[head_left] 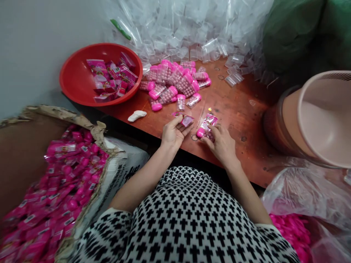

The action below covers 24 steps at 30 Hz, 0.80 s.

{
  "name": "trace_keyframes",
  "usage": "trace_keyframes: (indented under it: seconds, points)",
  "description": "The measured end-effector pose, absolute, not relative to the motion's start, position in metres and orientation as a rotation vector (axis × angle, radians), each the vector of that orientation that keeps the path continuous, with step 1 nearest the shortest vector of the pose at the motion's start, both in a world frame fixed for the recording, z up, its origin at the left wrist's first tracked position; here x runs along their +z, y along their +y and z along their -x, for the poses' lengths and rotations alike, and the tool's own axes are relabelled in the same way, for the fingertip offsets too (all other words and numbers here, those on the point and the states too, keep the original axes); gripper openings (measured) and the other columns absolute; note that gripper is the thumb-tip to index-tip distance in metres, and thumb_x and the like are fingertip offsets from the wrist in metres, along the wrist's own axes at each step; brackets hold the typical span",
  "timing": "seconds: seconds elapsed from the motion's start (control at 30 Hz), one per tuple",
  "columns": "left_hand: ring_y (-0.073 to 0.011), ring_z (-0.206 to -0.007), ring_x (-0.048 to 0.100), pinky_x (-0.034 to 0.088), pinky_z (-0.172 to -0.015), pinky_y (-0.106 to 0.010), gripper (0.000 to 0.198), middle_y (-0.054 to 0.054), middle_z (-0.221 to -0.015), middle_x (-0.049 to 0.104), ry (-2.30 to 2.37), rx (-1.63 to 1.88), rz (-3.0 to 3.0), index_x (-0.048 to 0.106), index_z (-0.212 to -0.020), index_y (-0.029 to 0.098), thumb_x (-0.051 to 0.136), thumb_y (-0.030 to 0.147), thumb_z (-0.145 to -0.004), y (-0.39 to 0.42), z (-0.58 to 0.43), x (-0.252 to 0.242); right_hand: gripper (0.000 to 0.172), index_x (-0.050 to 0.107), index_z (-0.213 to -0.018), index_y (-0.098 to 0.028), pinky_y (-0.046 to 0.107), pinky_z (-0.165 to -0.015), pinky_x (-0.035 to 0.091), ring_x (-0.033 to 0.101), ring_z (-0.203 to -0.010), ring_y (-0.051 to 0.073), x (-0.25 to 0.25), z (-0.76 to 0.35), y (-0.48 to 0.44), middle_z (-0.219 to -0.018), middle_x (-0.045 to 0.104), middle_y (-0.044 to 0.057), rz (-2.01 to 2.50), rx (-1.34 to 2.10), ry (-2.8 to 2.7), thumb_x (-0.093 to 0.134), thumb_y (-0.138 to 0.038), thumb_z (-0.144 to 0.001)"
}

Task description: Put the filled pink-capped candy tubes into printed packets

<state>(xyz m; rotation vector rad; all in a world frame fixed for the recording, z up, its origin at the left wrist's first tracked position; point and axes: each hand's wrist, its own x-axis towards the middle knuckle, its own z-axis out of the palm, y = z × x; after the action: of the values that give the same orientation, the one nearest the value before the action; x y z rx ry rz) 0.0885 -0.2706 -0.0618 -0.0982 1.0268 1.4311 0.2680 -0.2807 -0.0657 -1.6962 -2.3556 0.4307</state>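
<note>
My left hand (174, 133) pinches a small pink printed packet (188, 120) near the table's front edge. To its right, my right hand (221, 141) closes over a clear container (201, 132) with a pink cap and small pink balls inside. Just past those fingers lies another pink packet (210, 119); whether the hand grips it too, I cannot tell. Beyond both hands sits a pile of similar filled containers (175, 78). One of them, a single container (180, 102), stands upright close to my left hand.
A red bowl (68, 82) holds pink packets at the back left. An open carton (117, 175) full of packed pink pieces stands left of the table (246, 128). Clear empty containers (208, 47) heap at the back. A pale bin (290, 120) stands right, above a plastic bag (304, 190).
</note>
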Motion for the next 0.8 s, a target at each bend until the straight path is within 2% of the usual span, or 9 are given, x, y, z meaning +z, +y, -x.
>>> trace_keyframes:
  seconds: [0.07, 0.1, 0.23, 0.3, 0.37, 0.47, 0.6, 0.8]
  points:
    - [-0.0162, -0.068, 0.071, 0.059, -0.084, -0.038, 0.01, -0.003, -0.068, 0.071, 1.015, 1.443, 0.099, 0.066, -0.073, 0.012, 0.064, 0.012, -0.083, -0.272, -0.088, -0.064, 0.047, 0.057, -0.13, -0.021, 0.034, -0.068, 0.052, 0.059, -0.113, 0.032, -0.06, -0.263, -0.282, -0.126, 0.063, 0.015, 1.688, 0.343, -2.545, 0.061, -0.043, -0.089]
    - [-0.0153, -0.067, 0.07, 0.059, -0.082, -0.036, 0.008, -0.003, -0.069, 0.071, 1.008, 1.453, 0.1, 0.066, -0.074, 0.012, 0.065, 0.012, -0.082, -0.273, -0.088, -0.065, 0.044, 0.057, -0.129, -0.02, 0.033, -0.066, 0.051, 0.06, -0.111, 0.032, -0.059, -0.261, -0.282, -0.122, 0.064, 0.015, 1.685, 0.328, -2.613, 0.058, -0.04, -0.09]
    - [-0.0137, -0.064, 0.069, 0.059, -0.076, -0.031, 0.009, -0.002, -0.069, 0.071, 0.994, 1.468, 0.126, 0.065, -0.074, 0.012, 0.072, 0.014, -0.079, -0.274, -0.088, -0.071, 0.027, 0.065, -0.109, -0.014, 0.034, -0.07, 0.051, 0.066, -0.096, 0.029, -0.068, -0.26, -0.279, -0.102, 0.07, 0.016, 1.696, 0.394, -2.49, 0.047, -0.027, -0.093]
    - [-0.015, -0.066, 0.07, 0.059, -0.074, -0.031, 0.012, -0.003, -0.07, 0.071, 0.985, 1.456, 0.125, 0.065, -0.074, 0.012, 0.075, 0.017, -0.077, -0.275, -0.089, -0.072, 0.025, 0.063, -0.1, -0.015, 0.033, -0.068, 0.053, 0.068, -0.081, 0.024, -0.072, -0.26, -0.282, -0.089, 0.071, 0.012, 1.603, 0.654, -2.21, 0.046, -0.032, -0.094]
    - [-0.016, -0.067, 0.07, 0.059, -0.073, -0.03, 0.013, -0.005, -0.072, 0.072, 0.979, 1.441, 0.117, 0.066, -0.075, 0.012, 0.077, 0.019, -0.076, -0.277, -0.091, -0.071, 0.03, 0.059, -0.099, -0.018, 0.03, -0.059, 0.055, 0.066, -0.064, 0.017, -0.073, -0.257, -0.287, -0.081, 0.07, 0.006, 1.446, 1.028, -1.863, 0.047, -0.045, -0.094]
    - [-0.0148, -0.068, 0.07, 0.058, -0.073, -0.028, 0.013, -0.004, -0.073, 0.072, 0.951, 1.436, 0.1, 0.066, -0.074, 0.012, 0.078, 0.017, -0.075, -0.278, -0.095, -0.069, 0.035, 0.054, -0.101, -0.022, 0.024, -0.045, 0.054, 0.062, -0.049, 0.011, -0.072, -0.247, -0.297, -0.078, 0.069, 0.0, 1.284, 1.38, -1.481, 0.051, -0.055, -0.09]
    - [-0.011, -0.063, 0.067, 0.056, -0.069, -0.023, 0.017, -0.002, -0.068, 0.07, 0.905, 1.436, 0.06, 0.064, -0.071, 0.012, 0.08, 0.017, -0.072, -0.28, -0.103, -0.07, 0.037, 0.055, -0.1, -0.022, 0.02, -0.043, 0.054, 0.061, -0.046, 0.008, -0.075, -0.234, -0.3, -0.072, 0.067, -0.004, 1.245, 1.443, -1.377, 0.058, -0.056, -0.086]
    - [-0.0092, -0.05, 0.059, 0.047, -0.049, -0.02, 0.027, 0.0, -0.059, 0.065, 0.909, 1.412, -0.09, 0.061, -0.069, 0.011, 0.084, 0.026, -0.069, -0.28, -0.107, -0.07, 0.039, 0.054, -0.096, -0.021, 0.019, -0.04, 0.054, 0.06, -0.044, 0.007, -0.082, -0.229, -0.297, -0.069, 0.065, -0.005, 1.208, 1.557, -1.288, 0.061, -0.057, -0.083]
